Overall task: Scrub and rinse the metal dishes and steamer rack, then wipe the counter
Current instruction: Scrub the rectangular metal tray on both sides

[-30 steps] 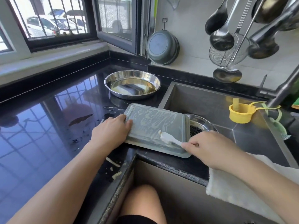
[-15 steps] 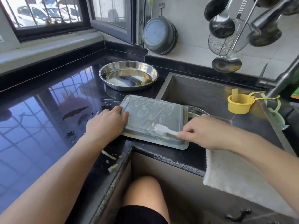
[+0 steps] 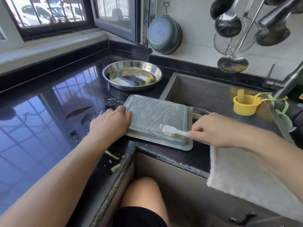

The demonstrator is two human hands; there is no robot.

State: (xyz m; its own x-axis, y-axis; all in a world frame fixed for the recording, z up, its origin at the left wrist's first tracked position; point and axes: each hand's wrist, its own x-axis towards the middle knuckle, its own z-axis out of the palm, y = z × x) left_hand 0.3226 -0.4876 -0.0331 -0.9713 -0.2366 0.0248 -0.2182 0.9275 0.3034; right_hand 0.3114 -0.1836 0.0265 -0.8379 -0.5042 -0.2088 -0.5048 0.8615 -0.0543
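An upside-down rectangular metal tray [image 3: 155, 115], streaked with soapy foam, lies on the black counter's corner and overhangs the sink. My left hand [image 3: 109, 125] presses on its left edge, fingers bent over the rim. My right hand [image 3: 213, 128] pinches the handle of a white brush [image 3: 172, 131], whose head touches the tray's near right part. A round steel dish [image 3: 132, 76] stands behind on the counter. Another round metal dish [image 3: 199, 112] peeks out in the sink under the tray.
The steel sink [image 3: 205, 92] holds a yellow cup [image 3: 245, 104] on its right ledge below the faucet [image 3: 288, 82]. A white towel [image 3: 242, 174] hangs over the counter's front edge. Food scraps [image 3: 113, 158] and puddles dot the black counter [image 3: 41, 125]. Ladles and a strainer [image 3: 232, 41] hang on the wall.
The brush head has slid along the tray's near right part, back toward my right hand. My left hand stays on the tray's left edge. The camera tilted slightly.
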